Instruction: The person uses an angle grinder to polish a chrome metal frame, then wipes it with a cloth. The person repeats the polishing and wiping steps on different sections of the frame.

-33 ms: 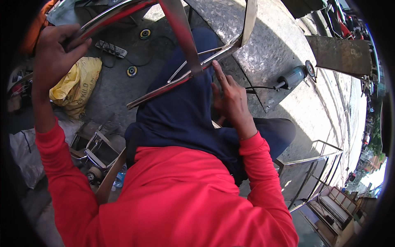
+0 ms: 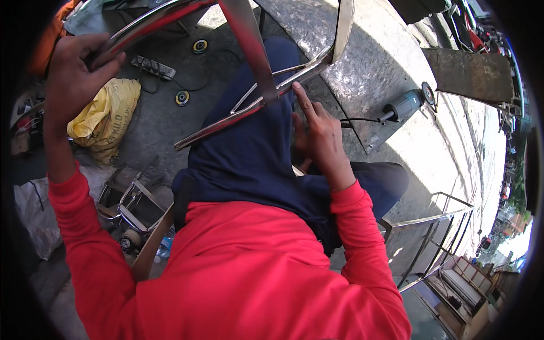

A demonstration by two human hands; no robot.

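A shiny metal frame (image 2: 247,42) of polished tubes and flat bars lies across my navy-trousered legs, its upper part cut off by the picture's edge. At the far left, my left hand (image 2: 79,71) is closed around the frame's curved tube, thumb along its near side. My right hand (image 2: 324,133) rests beside the lower rail, with the index fingertip on the metal. Its thumb is held apart and the other fingers are loosely bent, none wrapped round the frame. The polished surfaces reflect my red sleeves.
A corded angle grinder (image 2: 405,106) lies on a metal sheet (image 2: 362,62) at right. Left are a yellow sack (image 2: 113,122), a power strip (image 2: 153,67) and two discs, one nearer (image 2: 182,98). Metal frames stand lower right (image 2: 428,220) and lower left (image 2: 133,212), near a bottle (image 2: 165,246).
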